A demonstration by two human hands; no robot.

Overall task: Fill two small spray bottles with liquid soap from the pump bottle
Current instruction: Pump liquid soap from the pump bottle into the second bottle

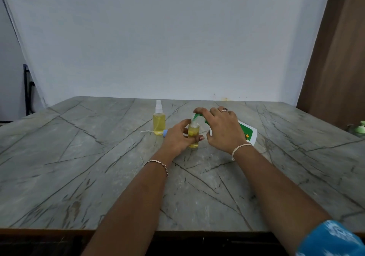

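A small clear spray bottle without its top stands mid-table, partly filled with yellow soap. My left hand grips it around the body. My right hand is curled over the green pump head of the white and green pump bottle, whose spout sits over the small bottle's mouth. Most of the pump bottle is hidden behind my right hand. A second small spray bottle, full of yellow soap and capped with its clear sprayer, stands to the left. A loose sprayer top with a blue collar and white tube lies beside it.
The grey marble-patterned table reaches to a white wall. A brown wooden panel rises at the right. A pale green object sits at the table's far right edge. A dark frame stands at the far left.
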